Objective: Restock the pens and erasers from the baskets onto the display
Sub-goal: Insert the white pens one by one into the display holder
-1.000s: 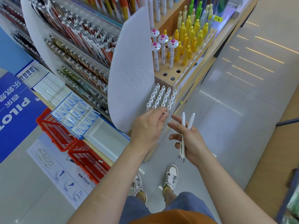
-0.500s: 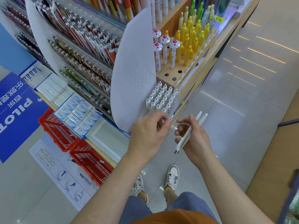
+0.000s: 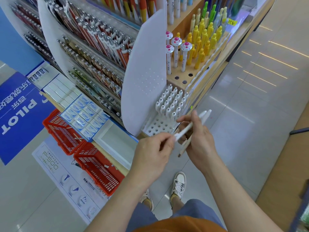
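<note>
Pens (image 3: 185, 130) (two white ones, it seems) are grasped in the right hand (image 3: 200, 143), and one's end is pinched by the left hand (image 3: 153, 153), just before the rack (image 3: 155, 126). The back rows are filled, while the front holes are left to fill. The baskets (image 3: 98, 166) look nearly emptied, so the task is judged well advanced.

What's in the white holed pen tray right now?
White pens fill the back rows of the tray; the front holes are empty. The curved white panel covers its left edge, and the right hand, holding more pens, hides the near right corner.
</note>
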